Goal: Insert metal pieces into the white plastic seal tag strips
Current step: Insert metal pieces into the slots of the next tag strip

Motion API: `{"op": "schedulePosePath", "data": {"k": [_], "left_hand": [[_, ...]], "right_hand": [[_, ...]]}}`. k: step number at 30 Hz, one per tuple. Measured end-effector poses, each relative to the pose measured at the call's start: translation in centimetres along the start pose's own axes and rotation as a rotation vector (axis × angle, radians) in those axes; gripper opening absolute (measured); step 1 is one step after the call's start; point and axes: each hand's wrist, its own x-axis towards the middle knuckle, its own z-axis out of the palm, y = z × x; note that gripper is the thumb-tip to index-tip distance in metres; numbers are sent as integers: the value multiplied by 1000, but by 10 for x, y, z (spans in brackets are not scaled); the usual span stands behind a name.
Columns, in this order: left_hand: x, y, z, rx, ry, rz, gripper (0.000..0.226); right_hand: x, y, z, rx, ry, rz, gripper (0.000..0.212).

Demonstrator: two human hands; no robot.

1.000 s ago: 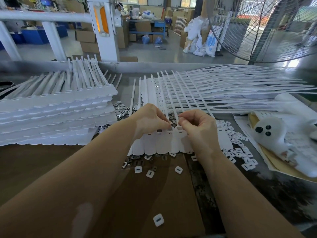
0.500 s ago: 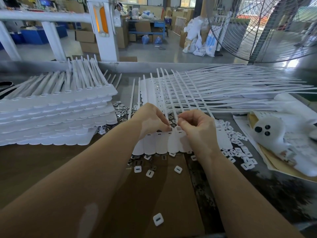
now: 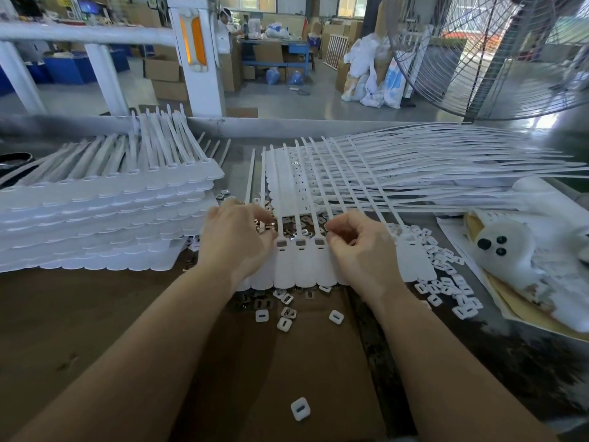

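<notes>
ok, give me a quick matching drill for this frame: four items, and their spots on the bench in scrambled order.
Items:
1. stacked tag sheets
2. tag sheet being filled
3. lone white cap
4. big fan

Spots:
A. far right, behind the bench
B. near edge, on the cardboard between the forearms
C. left side of the bench
D. centre, between the left hand and right hand

Pairs: 1-C, 2-D, 3-B, 4-A
</notes>
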Motion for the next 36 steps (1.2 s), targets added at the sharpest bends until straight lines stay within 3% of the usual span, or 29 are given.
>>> {"op": "schedulePosePath", "data": {"k": [6,18,24,36], "left_hand": [[-6,-9,6,-63,46,-77,41],[-9,-14,10,-190,100,-99,28],[-10,-14,11,-198,130,-152,25],[-11,-11,10,-203,109,-159,26]], "right_hand": [[0,-3,3,-120,-34,-61,12],[14,-19,9,-508,-146,-123,20],[29,-49,32,-450,-278,-186,17],[44,-55,62,-586,-405,-33,25]]}}
